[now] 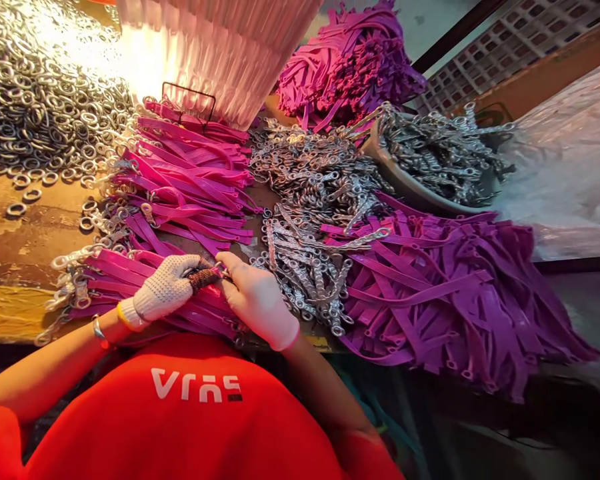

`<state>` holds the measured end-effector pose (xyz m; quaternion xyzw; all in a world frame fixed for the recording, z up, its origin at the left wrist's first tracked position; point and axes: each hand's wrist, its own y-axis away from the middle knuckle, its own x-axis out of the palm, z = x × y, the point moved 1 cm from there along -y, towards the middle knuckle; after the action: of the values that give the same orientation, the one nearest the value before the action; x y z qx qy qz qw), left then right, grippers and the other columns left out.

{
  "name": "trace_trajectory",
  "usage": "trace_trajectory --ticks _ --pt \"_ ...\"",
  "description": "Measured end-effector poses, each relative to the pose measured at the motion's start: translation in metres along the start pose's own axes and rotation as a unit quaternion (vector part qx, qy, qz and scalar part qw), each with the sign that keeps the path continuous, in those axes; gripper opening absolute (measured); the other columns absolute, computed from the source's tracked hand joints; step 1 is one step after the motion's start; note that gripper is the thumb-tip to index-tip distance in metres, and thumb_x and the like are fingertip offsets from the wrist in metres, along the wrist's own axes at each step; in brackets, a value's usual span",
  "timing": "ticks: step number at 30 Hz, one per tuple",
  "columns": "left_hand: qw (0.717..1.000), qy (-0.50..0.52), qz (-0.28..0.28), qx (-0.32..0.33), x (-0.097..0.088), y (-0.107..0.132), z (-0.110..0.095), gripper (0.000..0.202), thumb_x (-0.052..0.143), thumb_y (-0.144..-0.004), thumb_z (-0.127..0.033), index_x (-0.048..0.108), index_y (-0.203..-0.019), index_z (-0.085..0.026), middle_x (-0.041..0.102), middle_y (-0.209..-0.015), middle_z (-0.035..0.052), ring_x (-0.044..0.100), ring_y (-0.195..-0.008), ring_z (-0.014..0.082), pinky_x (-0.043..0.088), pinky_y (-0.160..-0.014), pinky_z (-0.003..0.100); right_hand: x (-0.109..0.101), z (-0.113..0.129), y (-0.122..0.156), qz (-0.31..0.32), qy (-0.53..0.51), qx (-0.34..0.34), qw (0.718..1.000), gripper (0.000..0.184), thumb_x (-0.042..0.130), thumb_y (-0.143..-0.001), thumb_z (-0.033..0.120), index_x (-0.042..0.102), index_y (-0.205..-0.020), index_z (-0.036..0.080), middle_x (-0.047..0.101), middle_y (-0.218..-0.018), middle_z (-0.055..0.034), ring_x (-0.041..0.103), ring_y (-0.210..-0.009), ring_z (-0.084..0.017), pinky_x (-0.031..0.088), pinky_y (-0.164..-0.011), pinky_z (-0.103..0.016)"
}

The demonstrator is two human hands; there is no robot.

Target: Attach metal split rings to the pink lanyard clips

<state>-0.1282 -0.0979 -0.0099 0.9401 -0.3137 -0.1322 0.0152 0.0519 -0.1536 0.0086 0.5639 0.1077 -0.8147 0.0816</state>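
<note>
My left hand (163, 293), in a white knit glove with dots, is closed on a brown, cord-wrapped tool handle (204, 279); the kind of tool is not clear. Thumb and fingers of my right hand (257, 297), in a thin white glove, pinch the end of a pink strap (219, 271) with a bit of metal at the tool's tip. Both hands meet over a bundle of pink straps (130, 267), whose left ends carry metal chain links (75, 283). Just right of my right hand lie several silver chain pieces (303, 257).
A heap of metal rings (40, 100) covers the back left. Pink straps (195, 160) are stacked behind my hands, beside a ribbed translucent shade (220, 53). Purple straps (445, 287) lie right, more (353, 63) at the back. A grey basin (400, 177) holds metal chain pieces.
</note>
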Motion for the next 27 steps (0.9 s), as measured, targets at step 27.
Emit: trace_trajectory --ticks 27 --pt "0.849 0.44 -0.065 -0.284 0.007 -0.006 -0.012 0.016 0.058 -0.09 -0.025 0.068 -0.094 -0.013 0.067 -0.072 0.0044 0.048 -0.043 0.0062 0.028 -0.033 0.014 0.026 -0.124 -0.074 0.002 0.192 0.28 0.941 0.031 0.058 -0.094 0.018 0.061 -0.124 0.011 0.068 -0.109 -0.0205 0.064 -0.096 -0.028 0.041 -0.077 -0.033"
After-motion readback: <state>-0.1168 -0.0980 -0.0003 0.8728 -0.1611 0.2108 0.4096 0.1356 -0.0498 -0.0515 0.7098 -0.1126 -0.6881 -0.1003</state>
